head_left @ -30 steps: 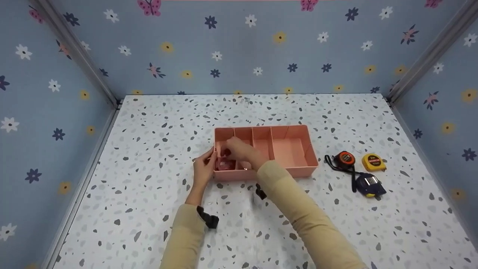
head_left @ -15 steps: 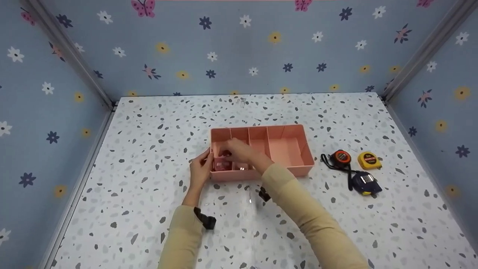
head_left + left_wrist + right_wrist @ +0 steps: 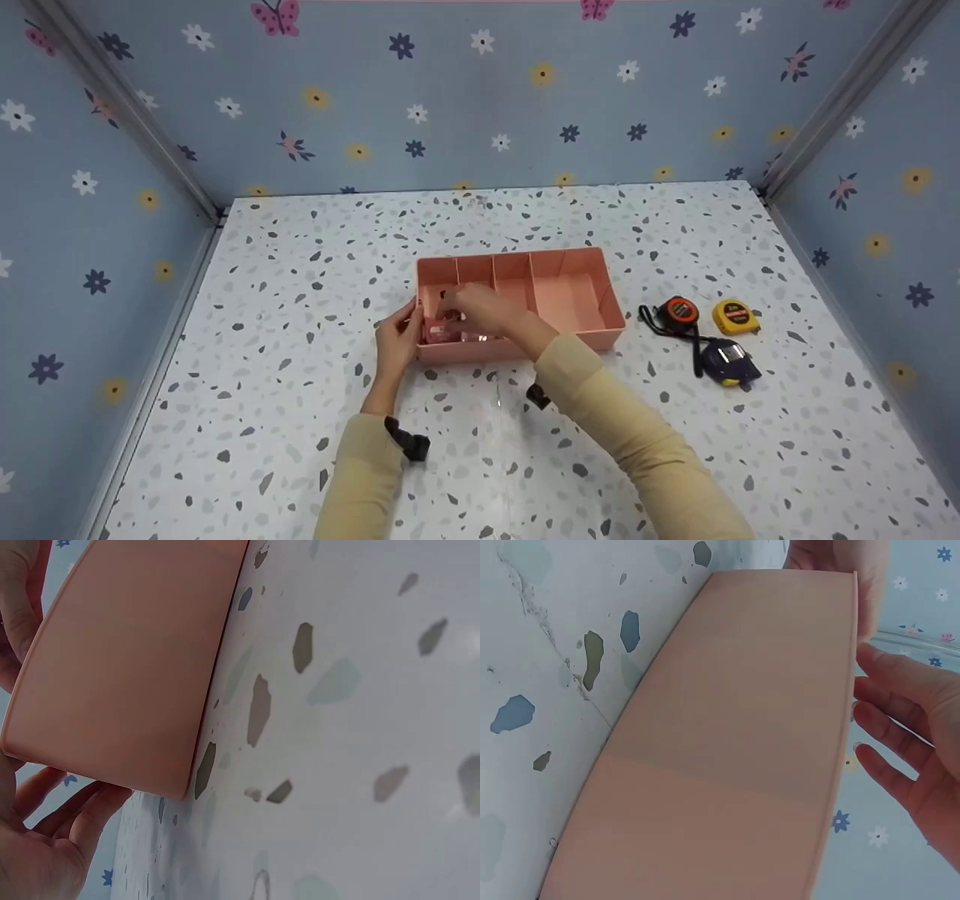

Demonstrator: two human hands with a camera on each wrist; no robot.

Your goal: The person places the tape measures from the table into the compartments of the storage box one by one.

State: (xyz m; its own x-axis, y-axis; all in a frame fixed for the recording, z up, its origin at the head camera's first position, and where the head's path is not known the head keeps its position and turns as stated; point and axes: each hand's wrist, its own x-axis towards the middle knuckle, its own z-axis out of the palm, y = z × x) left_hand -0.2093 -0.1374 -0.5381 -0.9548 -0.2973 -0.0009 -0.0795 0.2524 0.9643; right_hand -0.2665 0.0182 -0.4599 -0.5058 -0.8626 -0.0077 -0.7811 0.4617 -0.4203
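Note:
A pink plastic organizer box (image 3: 570, 296) with upright dividers stands on the speckled table. My left hand (image 3: 397, 340) grips the box's left end, thumb at the rim; the left wrist view shows its fingers (image 3: 94, 814) against the outer wall. My right hand (image 3: 484, 309) reaches over the front wall into the left compartments. In the right wrist view, that hand's fingertips (image 3: 862, 709) are bent at the rim, partly behind it. A reddish item (image 3: 441, 331) with a pale marking lies in the front left compartment, right by the fingers. I cannot tell whether the right fingers hold anything.
To the right of the box lie three tape measures: an orange-and-black one (image 3: 679, 311) with a black strap, a yellow one (image 3: 735, 316) and a dark blue one (image 3: 727, 362). Flower-patterned blue panels (image 3: 480, 90) surround the table (image 3: 300, 360).
My right hand has shifted slightly toward the front of the box, uncovering more of the rear left compartment. The left hand keeps its place on the box end. The whole head view has drifted a little.

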